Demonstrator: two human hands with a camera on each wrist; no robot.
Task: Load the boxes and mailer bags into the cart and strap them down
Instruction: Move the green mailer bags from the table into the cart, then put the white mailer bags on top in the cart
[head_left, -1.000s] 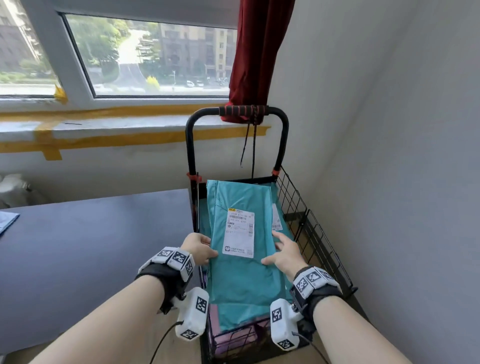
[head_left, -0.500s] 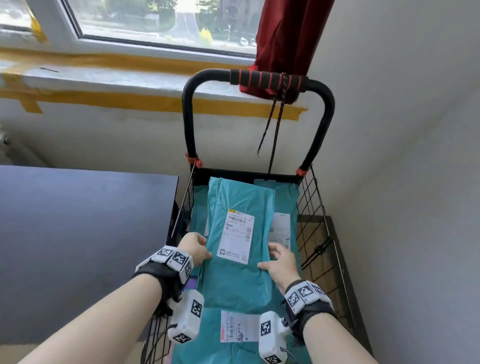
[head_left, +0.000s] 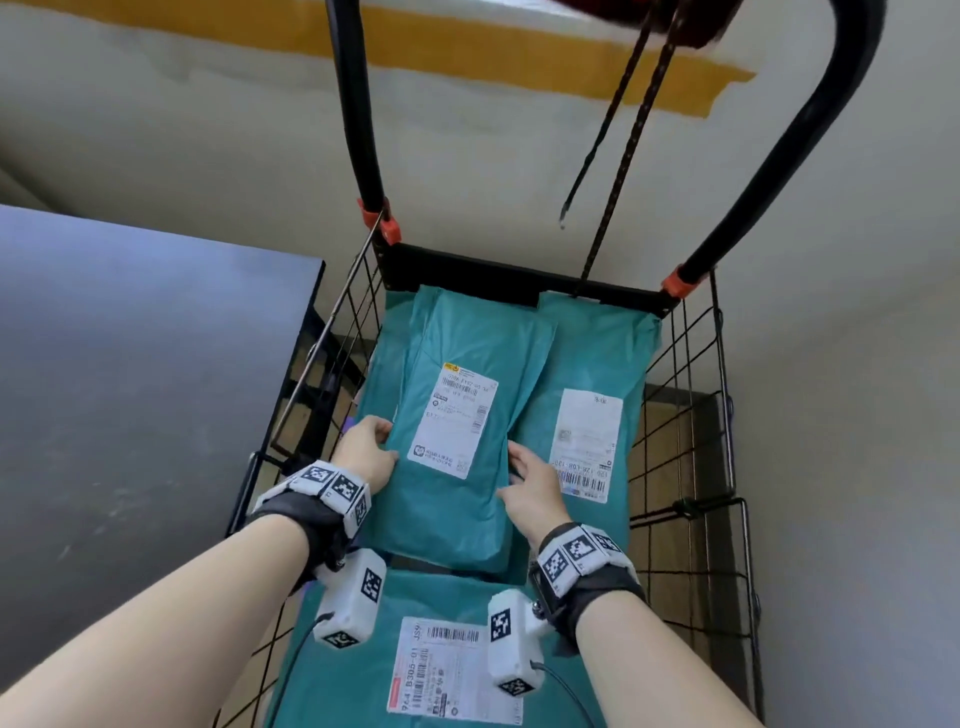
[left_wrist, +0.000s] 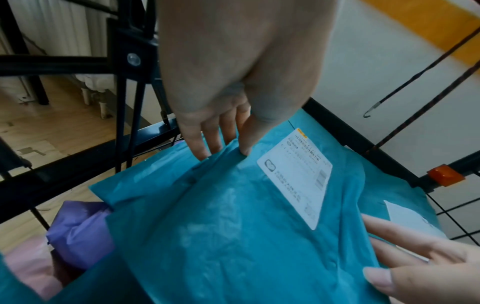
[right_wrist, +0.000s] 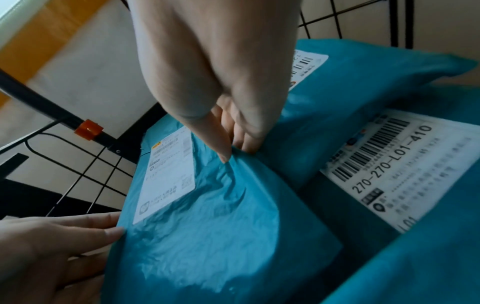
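Dark grey table left; yellow tape strip across white wall; wooden floor.

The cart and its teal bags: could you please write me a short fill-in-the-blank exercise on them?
1. Both hands, left hand and right hand, hold the top bag by its two ____ edges.
2. The bags are ____ in colour.
3. The hooked cord hangs loose from the cart's ____.
4. Left of the cart stands a dark ____.

Missing words: side; teal; handle; table
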